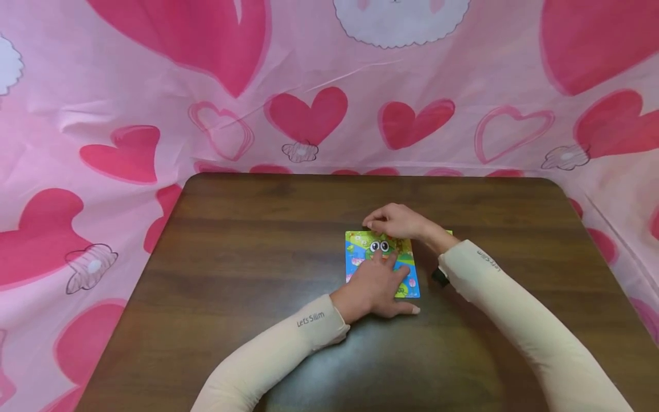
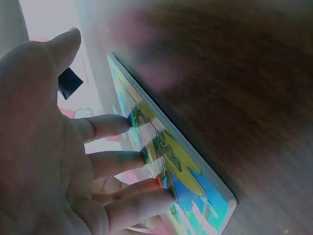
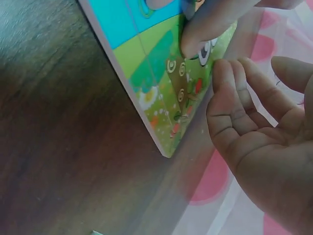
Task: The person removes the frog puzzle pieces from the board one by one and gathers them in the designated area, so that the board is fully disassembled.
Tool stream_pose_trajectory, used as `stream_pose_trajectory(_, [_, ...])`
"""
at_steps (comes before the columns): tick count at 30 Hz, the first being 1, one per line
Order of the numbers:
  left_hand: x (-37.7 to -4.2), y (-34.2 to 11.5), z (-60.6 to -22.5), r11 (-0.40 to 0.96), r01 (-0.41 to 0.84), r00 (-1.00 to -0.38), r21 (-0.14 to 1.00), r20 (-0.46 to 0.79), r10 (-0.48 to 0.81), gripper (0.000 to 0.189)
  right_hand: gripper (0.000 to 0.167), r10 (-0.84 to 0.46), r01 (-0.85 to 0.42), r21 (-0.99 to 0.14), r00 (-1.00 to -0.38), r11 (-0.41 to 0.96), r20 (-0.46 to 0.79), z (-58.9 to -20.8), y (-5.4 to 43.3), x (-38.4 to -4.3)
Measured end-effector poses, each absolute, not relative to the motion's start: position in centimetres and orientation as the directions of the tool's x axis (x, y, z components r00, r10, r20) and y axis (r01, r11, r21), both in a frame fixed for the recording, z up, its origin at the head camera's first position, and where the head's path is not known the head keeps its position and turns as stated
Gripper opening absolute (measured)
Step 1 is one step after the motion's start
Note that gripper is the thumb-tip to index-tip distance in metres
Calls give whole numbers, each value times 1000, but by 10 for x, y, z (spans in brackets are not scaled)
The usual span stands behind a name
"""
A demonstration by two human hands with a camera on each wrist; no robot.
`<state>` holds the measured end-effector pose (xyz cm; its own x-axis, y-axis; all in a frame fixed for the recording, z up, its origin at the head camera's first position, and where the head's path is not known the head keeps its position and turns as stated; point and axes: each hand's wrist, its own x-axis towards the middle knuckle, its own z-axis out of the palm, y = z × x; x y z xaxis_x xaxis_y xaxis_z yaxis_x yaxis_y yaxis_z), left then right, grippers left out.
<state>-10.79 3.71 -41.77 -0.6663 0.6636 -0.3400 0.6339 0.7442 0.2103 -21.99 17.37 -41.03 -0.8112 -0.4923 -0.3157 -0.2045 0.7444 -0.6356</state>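
A flat square board [image 1: 412, 257] with a cartoon frog picture, big white eyes and blue and green patches, lies on the table. My left hand [image 1: 374, 286] is spread over it. In the left wrist view its straight fingers [image 2: 117, 164] touch the printed face, and the thumb stands apart. My right hand [image 1: 401, 221] is at the board's far edge. The right wrist view shows its fingers [image 3: 226, 88] loosely bent beside that edge, with nothing visibly held. Thin lines divide the picture into pieces. Both hands cover parts of it.
The board lies on a dark wooden table [image 1: 247, 246] with rounded far corners. A pink cloth [image 1: 170, 86] with hearts hangs behind and at both sides. A small yellow-green edge [image 1: 450, 232] of something shows behind the right forearm, mostly hidden.
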Motion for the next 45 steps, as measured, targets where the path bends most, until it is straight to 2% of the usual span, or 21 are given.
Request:
stream_pose_trajectory(4, [-107,38,-419,742,637,-663,208,-344,665,84,32,-479,-170,-660,-817,732,-322,-413,174,-220])
stream_pose_trajectory(13, [-108,38,-419,751,624,-670,218,-345,657,83,24,-493,-143,-697,-805,702,-331,-415,176,-218])
stream_pose_trajectory(19, [-108,37,-419,754,621,-674,215,-343,654,84,21,-512,-156,-731,-807,665,-294,-420,181,-215])
stream_pose_trajectory(30, [-111,35,-418,746,635,-668,201,-342,661,84,31,-553,-145,-795,-790,589,-265,-425,186,-212])
stream_pose_trajectory(34, [-110,35,-419,746,637,-669,194,-341,660,84,34,-546,-77,-847,-794,526,-267,-429,188,-211])
stream_pose_trajectory(39, [-109,37,-421,739,641,-662,205,-340,668,84,33,-506,89,-898,-800,431,-323,-433,193,-211])
stream_pose_trajectory(45, [-109,37,-420,735,649,-663,196,-327,673,83,33,-484,146,-905,-805,399,-343,-436,192,-212])
